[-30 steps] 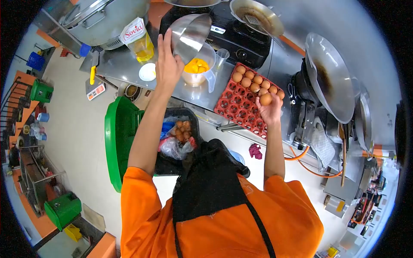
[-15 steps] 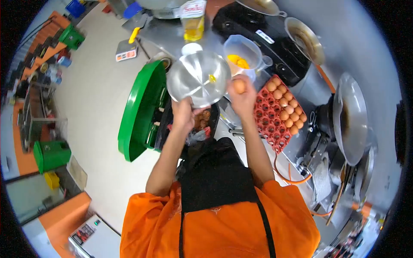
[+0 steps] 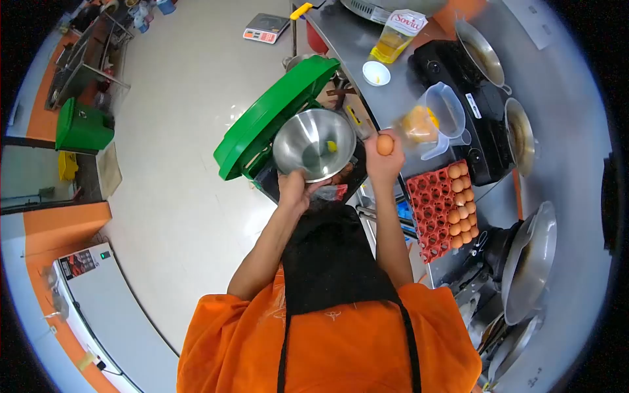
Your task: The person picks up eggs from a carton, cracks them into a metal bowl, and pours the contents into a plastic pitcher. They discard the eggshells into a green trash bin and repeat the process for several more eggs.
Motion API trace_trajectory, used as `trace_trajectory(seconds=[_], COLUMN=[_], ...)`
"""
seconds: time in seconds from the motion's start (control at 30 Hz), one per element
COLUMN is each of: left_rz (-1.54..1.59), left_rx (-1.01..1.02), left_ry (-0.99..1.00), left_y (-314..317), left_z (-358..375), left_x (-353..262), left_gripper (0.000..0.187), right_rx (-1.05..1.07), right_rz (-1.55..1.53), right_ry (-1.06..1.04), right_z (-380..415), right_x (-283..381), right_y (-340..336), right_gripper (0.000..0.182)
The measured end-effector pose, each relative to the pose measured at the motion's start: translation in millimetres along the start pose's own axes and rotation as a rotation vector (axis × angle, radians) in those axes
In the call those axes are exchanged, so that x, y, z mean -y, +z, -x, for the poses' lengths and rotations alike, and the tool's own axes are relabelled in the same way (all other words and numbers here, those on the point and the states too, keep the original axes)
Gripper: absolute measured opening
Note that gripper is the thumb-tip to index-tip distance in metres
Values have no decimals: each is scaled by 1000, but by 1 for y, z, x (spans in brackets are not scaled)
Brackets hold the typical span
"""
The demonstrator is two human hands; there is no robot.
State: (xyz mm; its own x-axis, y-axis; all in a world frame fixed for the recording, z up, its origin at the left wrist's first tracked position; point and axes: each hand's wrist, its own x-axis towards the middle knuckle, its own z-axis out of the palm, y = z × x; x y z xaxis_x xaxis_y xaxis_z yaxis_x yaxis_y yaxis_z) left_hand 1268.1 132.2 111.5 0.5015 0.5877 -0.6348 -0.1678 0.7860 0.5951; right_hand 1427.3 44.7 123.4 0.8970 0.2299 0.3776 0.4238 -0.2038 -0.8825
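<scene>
My left hand (image 3: 293, 191) grips the near rim of a shiny metal bowl (image 3: 304, 141). A small yellow blob (image 3: 332, 146) lies in the bowl, with clear liquid around it. In my right hand (image 3: 384, 167) is a brown egg (image 3: 385, 145), held just right of the bowl. Beneath the bowl is a bin whose green lid (image 3: 262, 124) stands raised; egg shells and a plastic wrapper show inside. To the right of my right hand, a red egg tray (image 3: 429, 209) holds several brown eggs along its right side.
On the counter stand a clear plastic jug (image 3: 452, 108) beside a blurred orange-yellow patch, a small white bowl (image 3: 376, 73) and an oil pouch (image 3: 398, 39). Behind them is a black stove (image 3: 452, 72) with pans near it. A large wok (image 3: 534, 262) stands at right.
My view has turned, so the counter appears farther right. The bowl is now tilted less toward me, over the bin. The right hand still holds the egg, now slightly farther from the bowl.
</scene>
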Motion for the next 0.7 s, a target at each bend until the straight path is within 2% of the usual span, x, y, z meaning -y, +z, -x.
trace_trajectory(seconds=[0.1,0.2,0.23,0.4,0.5,0.53,0.63,0.7], left_rz=[16,12,7,60,29,9,-45,-89], left_rx=[4,-6,-13,-12,5,10,10,2], left_ry=[14,20,15,-13,25,37,85,146], left_y=[-10,-7,-4,-10,-12,-13,-11,-21], left_z=[-1,3,5,5,4,4,6,-7], left_x=[3,6,9,13,17,19,26,47], left_gripper=[47,47,47,48,51,52,65,66], right_rx=[15,133,188,132,310,438,853,934], right_rz=[-85,-44,76,-14,-62,-53,65,228], right_ry=[48,47,-16,73,88,23,-81,-173], right_z=[-2,16,25,18,3,1,4,15], right_x=[1,-11,-4,-10,5,2,15,5], right_y=[-3,12,14,10,-1,1,13,29], right_gripper=[20,22,23,23,26,31,36,40])
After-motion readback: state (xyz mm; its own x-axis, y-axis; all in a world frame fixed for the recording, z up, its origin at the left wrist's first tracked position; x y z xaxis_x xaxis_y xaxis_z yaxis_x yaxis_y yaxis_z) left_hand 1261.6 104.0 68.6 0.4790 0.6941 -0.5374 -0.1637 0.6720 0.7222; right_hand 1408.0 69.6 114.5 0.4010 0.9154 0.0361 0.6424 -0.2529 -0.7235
